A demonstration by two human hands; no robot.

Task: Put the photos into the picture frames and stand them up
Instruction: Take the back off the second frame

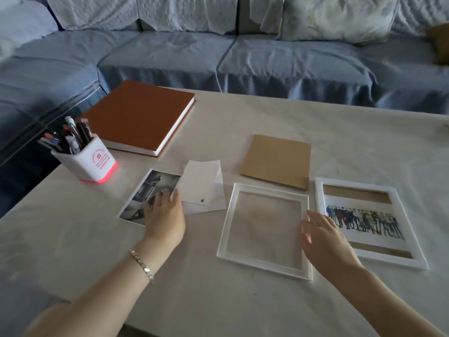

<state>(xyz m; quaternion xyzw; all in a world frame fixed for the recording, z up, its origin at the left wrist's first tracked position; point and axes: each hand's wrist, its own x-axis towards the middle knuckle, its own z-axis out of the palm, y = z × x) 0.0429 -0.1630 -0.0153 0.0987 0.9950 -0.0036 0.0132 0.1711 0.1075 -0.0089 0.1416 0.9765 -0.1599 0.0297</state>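
Observation:
An empty white picture frame (pixel 264 263) lies flat at the table's centre, the tabletop showing through it. To its right a second white frame (pixel 410 260) lies flat with a photo of a row of people (pixel 364 221) inside. A brown backing board (pixel 277 160) lies behind the empty frame. A dark photo (pixel 148 188) lies at the left, with two white sheets (pixel 201 188) beside it. My left hand (pixel 165 216) rests with straight fingers on the dark photo. My right hand (pixel 320 235) hovers with relaxed fingers over the empty frame's right edge.
A white pen holder (pixel 90 161) with a glowing red base stands at the left with several pens. A large brown album (pixel 141 115) lies behind it. A blue sofa (pixel 218 57) runs along the far side of the pale table (pixel 218 300).

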